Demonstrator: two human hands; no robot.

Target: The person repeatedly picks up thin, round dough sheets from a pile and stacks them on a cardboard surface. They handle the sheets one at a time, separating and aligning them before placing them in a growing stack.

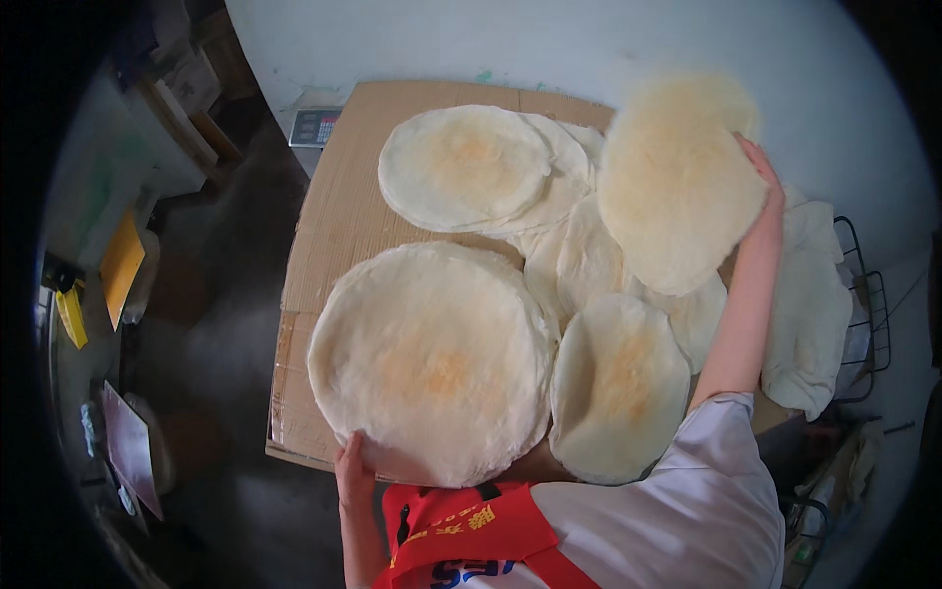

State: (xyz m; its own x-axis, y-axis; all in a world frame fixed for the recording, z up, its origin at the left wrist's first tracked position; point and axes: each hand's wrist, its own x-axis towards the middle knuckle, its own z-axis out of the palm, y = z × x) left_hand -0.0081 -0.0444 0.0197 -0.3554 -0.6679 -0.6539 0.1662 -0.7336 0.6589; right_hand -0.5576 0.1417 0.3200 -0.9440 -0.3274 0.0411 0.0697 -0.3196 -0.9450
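Round cream flatbread sheet (677, 191): raised over the far right of the brown cardboard-covered worktop (339, 196), edge clamped in the fingers of my right hand (762, 182). Thick round cream flatbread stack (432, 363): near edge, rim touched by my left hand (353, 473); whether those fingers grip, I cannot tell from here. Room: pale wall (422, 39) behind, dark grey floor (231, 304) left, grey keypad scale (314, 128) beside far left corner.

Cardboard-topped counter (339, 201): large flatbread stack (422, 344) set on it; smaller flatbread pile (456, 167) laid beyond stack, overlapping flatbreads (589, 260) spread to stack's right.
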